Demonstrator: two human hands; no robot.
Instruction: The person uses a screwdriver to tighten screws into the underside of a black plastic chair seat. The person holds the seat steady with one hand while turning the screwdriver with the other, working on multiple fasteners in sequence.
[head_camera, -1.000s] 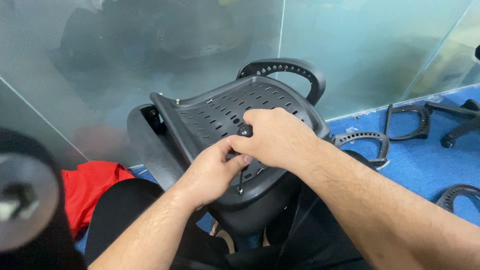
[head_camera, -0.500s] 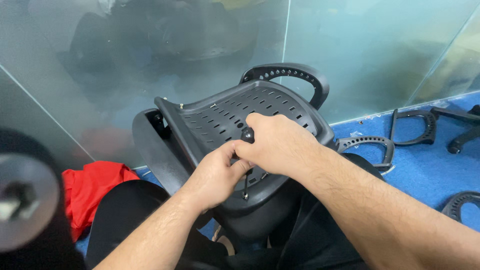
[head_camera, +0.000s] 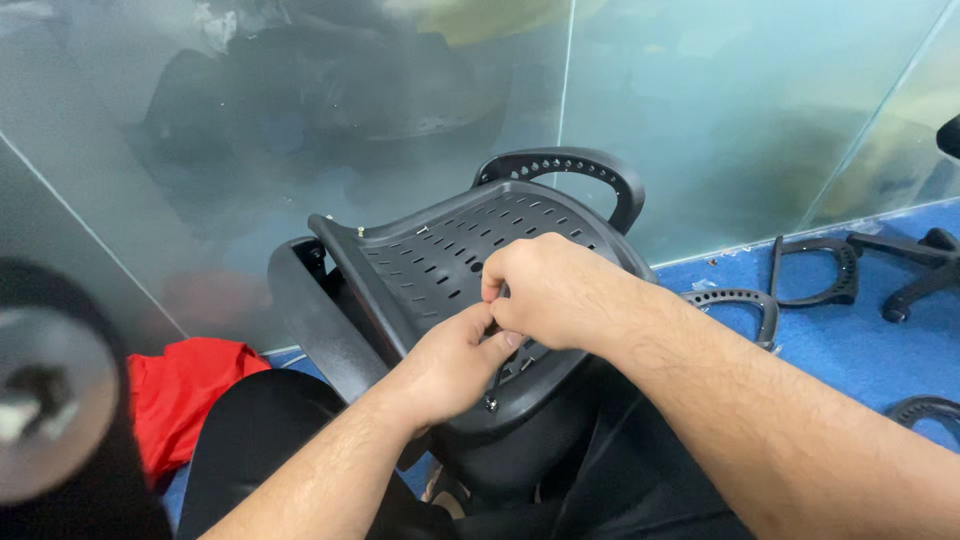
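Two bare hands meet at the centre: left hand (head_camera: 452, 362) and right hand (head_camera: 556, 292), fingers pinched together on a small dark tool (head_camera: 497, 378) against a black perforated chair seat (head_camera: 455, 250). Farther right, loose armrests (head_camera: 812, 268) lie on blue floor (head_camera: 850, 340).

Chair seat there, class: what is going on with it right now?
A person has both hands on a black perforated chair seat. The left hand and right hand meet near its front edge, pinching a small dark tool or fastener, too hidden to identify. Loose armrests lie on the blue floor.
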